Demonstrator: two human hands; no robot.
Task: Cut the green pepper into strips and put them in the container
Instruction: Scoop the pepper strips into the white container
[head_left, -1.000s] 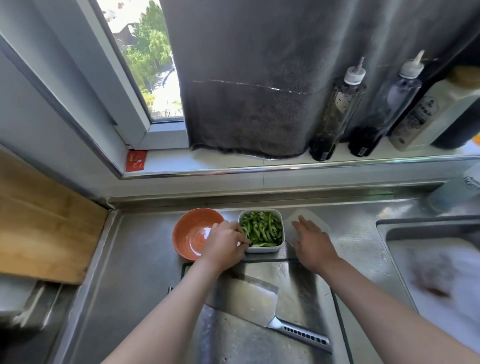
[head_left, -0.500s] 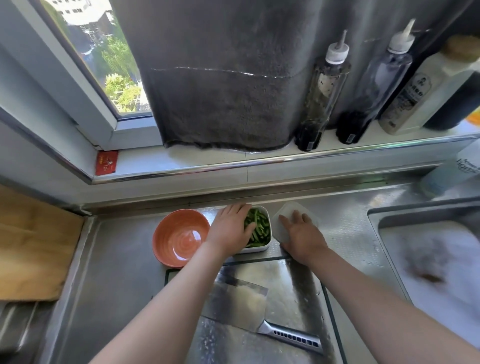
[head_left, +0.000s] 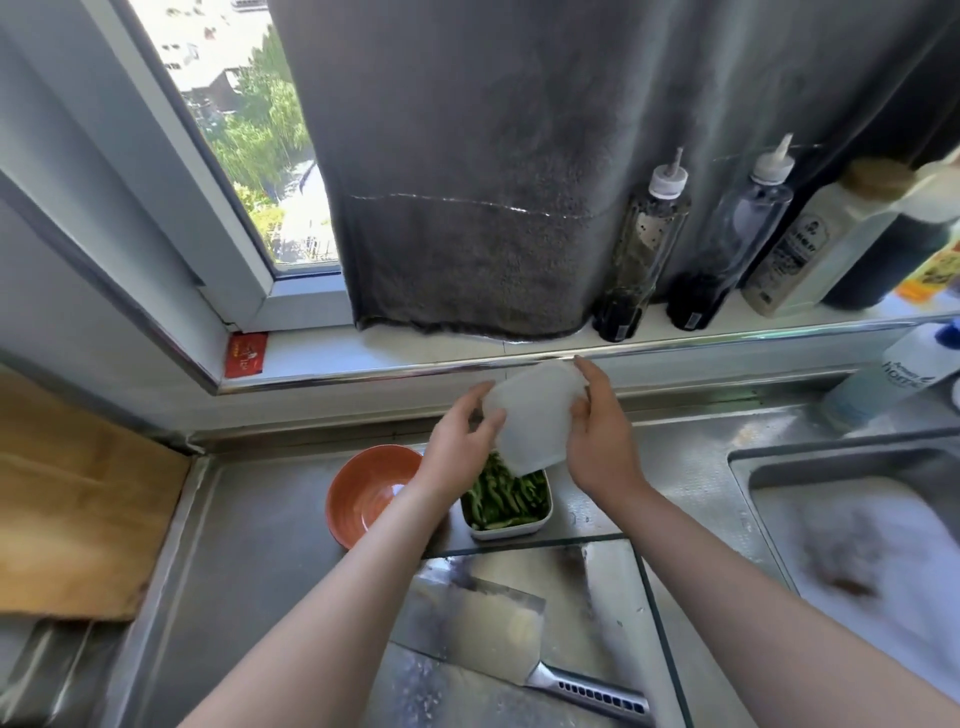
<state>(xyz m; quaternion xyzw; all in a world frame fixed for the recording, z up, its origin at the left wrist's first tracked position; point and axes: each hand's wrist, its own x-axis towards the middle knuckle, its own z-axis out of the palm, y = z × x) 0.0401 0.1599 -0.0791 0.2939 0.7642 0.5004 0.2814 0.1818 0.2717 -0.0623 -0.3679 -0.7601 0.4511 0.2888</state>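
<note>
L hand (head_left: 457, 447), R hand (head_left: 602, 441): fingers round lid (head_left: 535, 415), above container (head_left: 511, 531)

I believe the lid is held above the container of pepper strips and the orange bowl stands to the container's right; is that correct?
Not quite: the head view shows the bowl on the container's left, not its right. The lid is indeed held above the container of pepper strips.
</note>
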